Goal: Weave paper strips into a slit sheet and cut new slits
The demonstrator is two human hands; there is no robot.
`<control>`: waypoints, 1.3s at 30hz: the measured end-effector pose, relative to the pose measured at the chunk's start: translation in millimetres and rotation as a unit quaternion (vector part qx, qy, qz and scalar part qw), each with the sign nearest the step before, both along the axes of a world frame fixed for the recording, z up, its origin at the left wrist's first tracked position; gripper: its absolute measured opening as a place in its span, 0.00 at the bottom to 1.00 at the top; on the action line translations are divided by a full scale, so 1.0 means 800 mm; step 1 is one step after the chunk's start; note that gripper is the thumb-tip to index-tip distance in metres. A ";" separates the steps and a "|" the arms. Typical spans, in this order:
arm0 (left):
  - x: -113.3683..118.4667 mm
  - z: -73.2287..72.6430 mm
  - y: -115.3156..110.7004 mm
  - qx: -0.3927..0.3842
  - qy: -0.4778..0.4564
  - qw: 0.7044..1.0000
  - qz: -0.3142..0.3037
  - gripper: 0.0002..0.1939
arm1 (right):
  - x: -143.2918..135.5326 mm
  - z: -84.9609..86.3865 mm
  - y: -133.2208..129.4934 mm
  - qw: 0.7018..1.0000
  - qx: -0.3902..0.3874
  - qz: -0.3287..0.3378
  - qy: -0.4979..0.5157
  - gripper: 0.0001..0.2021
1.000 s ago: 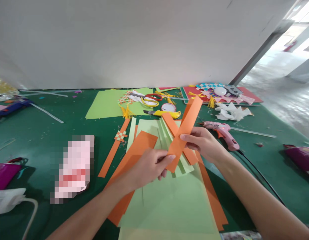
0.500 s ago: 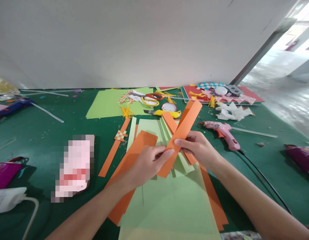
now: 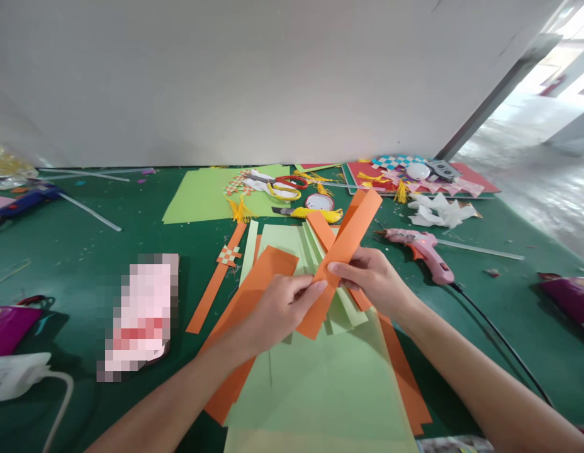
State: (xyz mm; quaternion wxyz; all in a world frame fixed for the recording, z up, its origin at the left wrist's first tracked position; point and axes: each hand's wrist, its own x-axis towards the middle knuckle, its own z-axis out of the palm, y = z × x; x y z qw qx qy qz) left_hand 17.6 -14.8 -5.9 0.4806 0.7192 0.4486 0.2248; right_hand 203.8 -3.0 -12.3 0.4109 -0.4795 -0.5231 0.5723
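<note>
A folded orange paper strip (image 3: pixel 345 248) is held at a slant above the pale green sheets (image 3: pixel 320 390). My left hand (image 3: pixel 292 305) pinches its lower part between thumb and fingers. Higher along the same strip, my right hand (image 3: pixel 372 277) grips the right edge, thumb on the front. Beneath the hands lie pale green strips (image 3: pixel 343 314). A wide orange piece (image 3: pixel 254 292) rests under my left forearm. To the left is a narrow orange strip (image 3: pixel 209 296) with a checkered woven patch and a yellow tassel at its top.
Scissors (image 3: pixel 292 182) and a yellow cutter (image 3: pixel 323 215) lie at the back. A pink glue gun (image 3: pixel 426 251) with a cord is on the right. A blurred pink object (image 3: pixel 143 314) and a white plug (image 3: pixel 18 377) are on the left. A pale wall (image 3: pixel 226 82) stands behind.
The lower end of the held orange strip has shifted slightly, its edges now lined up more closely. Both hands have barely moved.
</note>
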 end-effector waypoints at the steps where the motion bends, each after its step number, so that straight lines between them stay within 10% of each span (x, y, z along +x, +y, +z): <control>1: 0.000 0.000 0.000 0.003 0.002 1.000 0.000 0.23 | 0.000 0.000 0.000 1.000 0.000 0.000 -0.001 0.12; 12: 0.000 -0.003 -0.001 0.054 0.019 0.998 0.016 0.22 | 0.001 0.004 0.001 1.000 -0.004 0.001 -0.017 0.12; 20: -0.001 -0.005 0.002 0.145 0.017 0.986 0.077 0.21 | -0.006 0.010 -0.005 0.975 -0.054 0.192 -0.096 0.12; 39: 0.003 -0.004 -0.003 0.167 0.024 0.979 0.114 0.20 | -0.017 0.002 -0.010 0.976 -0.038 0.189 -0.104 0.11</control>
